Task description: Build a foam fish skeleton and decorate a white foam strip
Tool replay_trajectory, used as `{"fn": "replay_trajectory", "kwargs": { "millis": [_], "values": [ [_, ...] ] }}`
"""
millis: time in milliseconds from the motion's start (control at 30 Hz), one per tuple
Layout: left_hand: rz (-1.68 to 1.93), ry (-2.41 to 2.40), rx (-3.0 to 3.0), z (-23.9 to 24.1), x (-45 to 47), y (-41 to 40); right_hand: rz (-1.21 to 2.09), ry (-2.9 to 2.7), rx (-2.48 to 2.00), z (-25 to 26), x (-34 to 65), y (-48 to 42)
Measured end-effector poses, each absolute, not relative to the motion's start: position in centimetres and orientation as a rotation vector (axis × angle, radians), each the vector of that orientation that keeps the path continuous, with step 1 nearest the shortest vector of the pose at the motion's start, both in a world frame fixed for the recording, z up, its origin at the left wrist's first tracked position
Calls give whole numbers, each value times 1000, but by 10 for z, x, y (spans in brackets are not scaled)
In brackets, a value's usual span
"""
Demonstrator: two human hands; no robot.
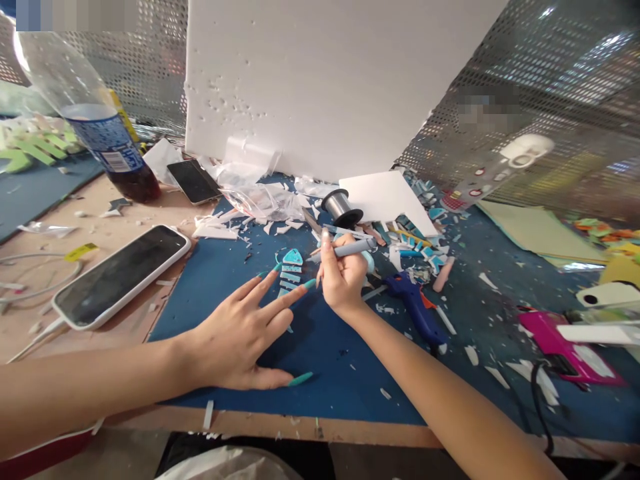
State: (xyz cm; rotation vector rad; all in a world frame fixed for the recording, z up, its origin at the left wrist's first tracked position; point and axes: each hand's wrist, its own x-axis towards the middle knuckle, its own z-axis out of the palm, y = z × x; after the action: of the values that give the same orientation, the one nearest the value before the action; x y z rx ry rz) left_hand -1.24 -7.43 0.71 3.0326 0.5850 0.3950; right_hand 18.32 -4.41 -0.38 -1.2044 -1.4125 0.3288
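A small blue, fishbone-like piece with a rounded triangular top and several crossbars lies on the blue mat. Over its lower part rests my left hand, spread out, with long teal nails; the fingertips touch or nearly touch the piece and hide some of it. Just to the right, my right hand is closed around a grey pen-like tool, its tip pointing left towards the piece. Whether that tool is a marker or a craft knife I cannot tell. A blue glue gun lies to the right of my right hand.
Behind the hands are a wire spool, white foam scraps and a tall white foam board. Leftward are a phone, a second dark phone and a cola bottle. A magenta device lies at right.
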Motion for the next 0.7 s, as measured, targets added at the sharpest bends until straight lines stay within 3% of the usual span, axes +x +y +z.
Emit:
{"fn": "replay_trajectory", "kwargs": {
  "millis": [700],
  "values": [
    [409, 721, 3067, 2, 0, -75, 403, -1450, -1152, -2, 178, -46]
  ]
}}
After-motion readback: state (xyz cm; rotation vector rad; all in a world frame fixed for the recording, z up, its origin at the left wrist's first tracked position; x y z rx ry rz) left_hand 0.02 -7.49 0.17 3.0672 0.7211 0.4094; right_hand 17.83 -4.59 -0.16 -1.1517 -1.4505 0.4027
